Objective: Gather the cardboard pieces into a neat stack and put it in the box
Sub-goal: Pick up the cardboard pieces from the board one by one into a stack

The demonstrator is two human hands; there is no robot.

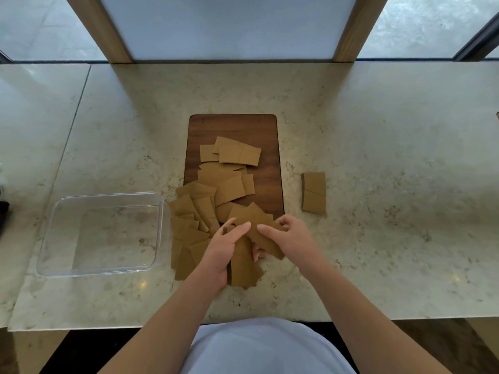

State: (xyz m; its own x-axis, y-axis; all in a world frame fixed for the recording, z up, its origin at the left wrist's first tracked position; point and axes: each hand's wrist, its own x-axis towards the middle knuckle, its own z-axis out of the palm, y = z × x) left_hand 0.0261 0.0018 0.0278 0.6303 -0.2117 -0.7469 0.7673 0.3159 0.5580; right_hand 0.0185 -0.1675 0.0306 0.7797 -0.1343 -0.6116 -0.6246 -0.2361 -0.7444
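Observation:
Several brown cardboard pieces (221, 182) lie scattered over a dark wooden board (267, 130) and the counter in front of it. My left hand (222, 252) grips a small stack of cardboard pieces (243, 268) near the counter's front edge. My right hand (289, 240) pinches one cardboard piece (259, 220) that lies slanted over that stack. A clear plastic box (108, 198) stands to the left of the pile, with nothing in it. One more cardboard piece (314, 191) lies apart on the counter to the right of the board.
The marble counter (391, 147) stretches wide on both sides. Its front edge runs just before my body. Wooden window posts (102, 28) rise behind the counter's back edge. A dark object (3, 211) shows at the far left edge.

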